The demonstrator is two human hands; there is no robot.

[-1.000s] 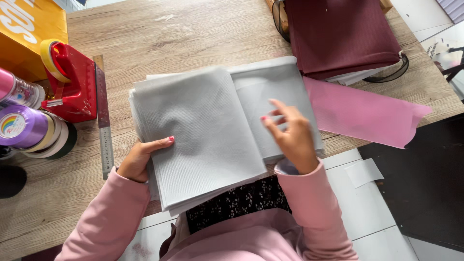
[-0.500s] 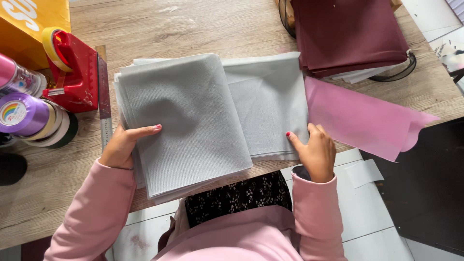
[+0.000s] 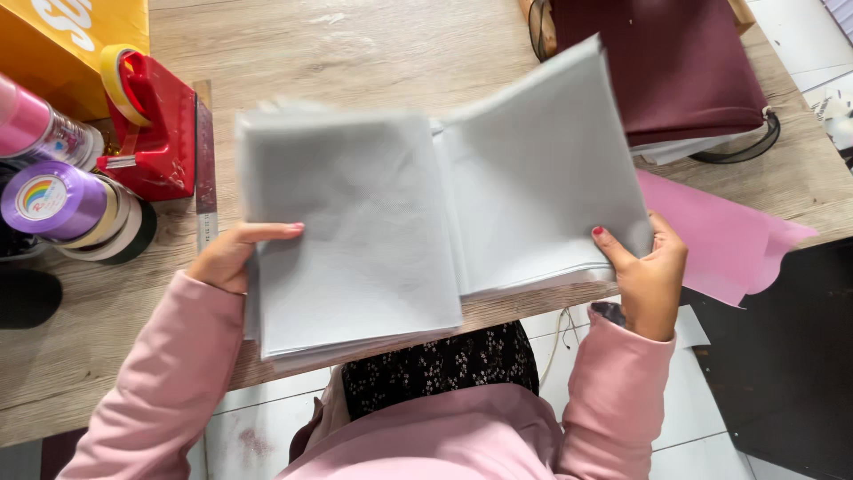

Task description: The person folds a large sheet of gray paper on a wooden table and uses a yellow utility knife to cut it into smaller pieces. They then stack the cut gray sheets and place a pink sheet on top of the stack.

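The left hand point(image 3: 227, 258) and right hand point(image 3: 649, 271) close their fingers on the grey sheet stack point(image 3: 426, 222), opened book-like and lifted off the counter point(image 3: 355, 53), with the right half raised toward 1 o'clock and not yet laid flat.

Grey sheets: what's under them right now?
Under the grey sheets the wooden table shows around the edges, and a pink sheet runs out from beneath the right side. The left hand and right hand grip the sides. Anything beneath the middle is covered.
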